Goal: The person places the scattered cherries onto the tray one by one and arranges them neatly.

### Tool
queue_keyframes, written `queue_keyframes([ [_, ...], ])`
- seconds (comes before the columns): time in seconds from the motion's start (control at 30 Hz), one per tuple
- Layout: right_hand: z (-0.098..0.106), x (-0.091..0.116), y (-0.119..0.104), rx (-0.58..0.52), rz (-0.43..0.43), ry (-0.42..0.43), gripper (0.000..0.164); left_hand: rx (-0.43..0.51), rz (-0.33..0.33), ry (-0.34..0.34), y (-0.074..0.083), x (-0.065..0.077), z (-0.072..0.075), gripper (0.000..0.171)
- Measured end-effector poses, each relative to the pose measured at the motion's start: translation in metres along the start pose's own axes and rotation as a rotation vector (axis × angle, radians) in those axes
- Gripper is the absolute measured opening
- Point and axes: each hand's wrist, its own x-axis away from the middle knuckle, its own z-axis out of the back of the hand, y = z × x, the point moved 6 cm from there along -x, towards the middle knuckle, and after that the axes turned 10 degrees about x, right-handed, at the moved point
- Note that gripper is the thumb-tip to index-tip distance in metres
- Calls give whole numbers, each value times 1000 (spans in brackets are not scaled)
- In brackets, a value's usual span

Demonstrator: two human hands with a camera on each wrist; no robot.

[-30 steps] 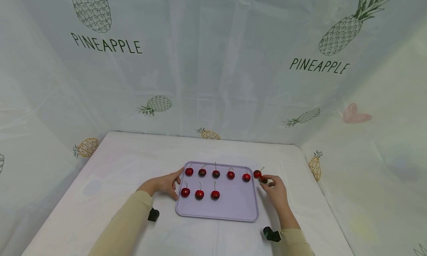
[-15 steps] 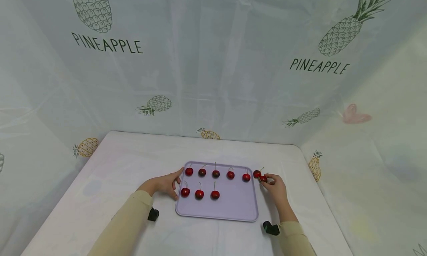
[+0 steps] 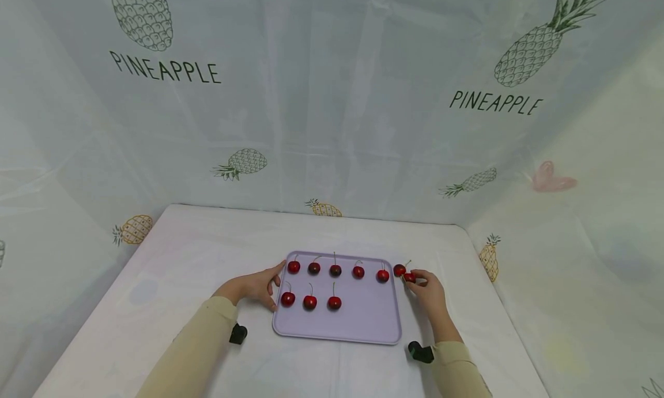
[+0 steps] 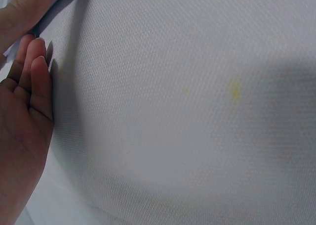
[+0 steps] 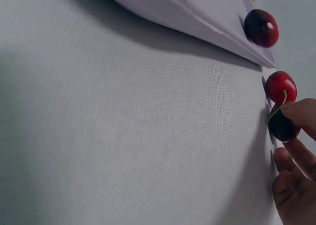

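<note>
My right hand point(image 3: 432, 294) pinches a dark red cherry point(image 3: 410, 277) between thumb and fingertips, just right of the lilac tray point(image 3: 363, 320). Another cherry point(image 3: 399, 270) lies against it by the tray's right rim. In the right wrist view, the thumb presses on the held cherry point(image 5: 282, 128), whose green stem crosses in front. At the tray's left rim, my left hand point(image 3: 256, 284) has thumb and index finger spread along the edge, touching it. Its other fingers point(image 4: 41, 84) extend loosely in the left wrist view.
On the tray, several cherries form a back row, including one cherry point(image 3: 383, 276) near the right rim. Three more stand in a front row at the left, such as this cherry point(image 3: 334, 303). A white cloth point(image 3: 218, 231) covers the table; a pineapple-print curtain point(image 3: 332, 98) hangs behind.
The right hand has shifted very slightly, and the pinched cherry has turned a little in its fingers. The left hand and the tray stay where they were.
</note>
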Motion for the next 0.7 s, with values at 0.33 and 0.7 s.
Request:
queue_keyframes([
  [0.33,5,4,-3,-23,-17,21,36,7,-13,-5,2,1,-1,121],
  [0.7,3,21,-29,-99,16,6,37,22,-30,-6,3,2,-1,122],
])
